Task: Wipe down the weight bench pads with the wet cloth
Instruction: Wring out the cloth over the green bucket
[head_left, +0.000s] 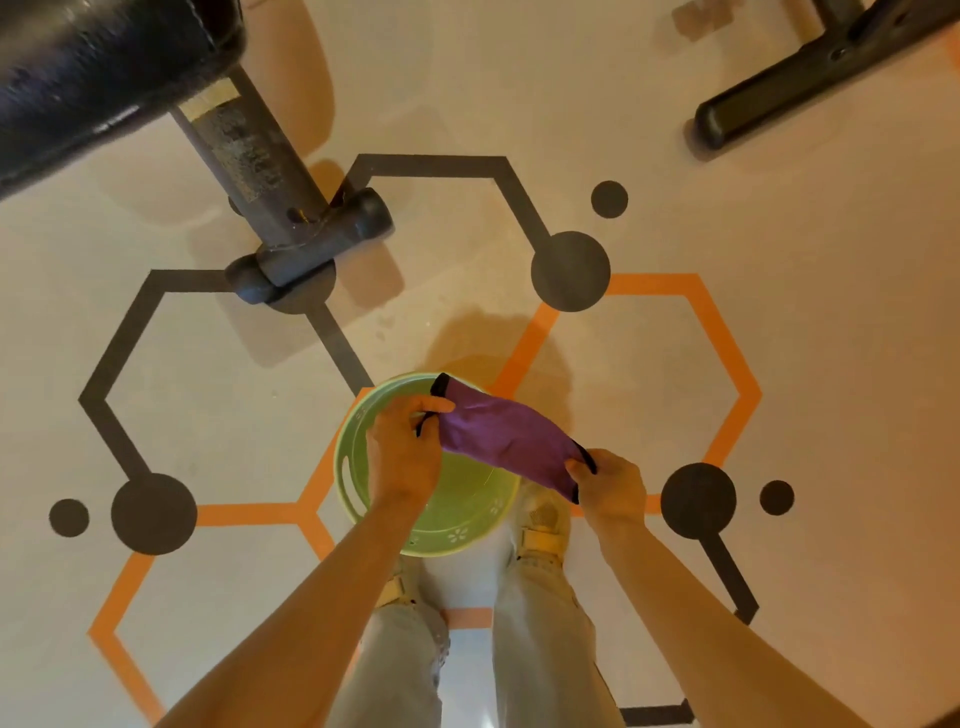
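Note:
A purple cloth (501, 434) with black trim is stretched between both hands, over a green basin (467, 512) on the floor. My left hand (402, 452) pinches the cloth's upper left end. My right hand (610, 486) grips its lower right end. The black padded weight bench pad (98, 78) fills the top left corner, well above and left of my hands.
The bench's metal post and foot (291, 244) stand on the floor left of centre. Another dark frame foot (810, 67) lies at top right. My two legs and shoes (540, 525) are just behind the basin. The floor carries hexagon markings.

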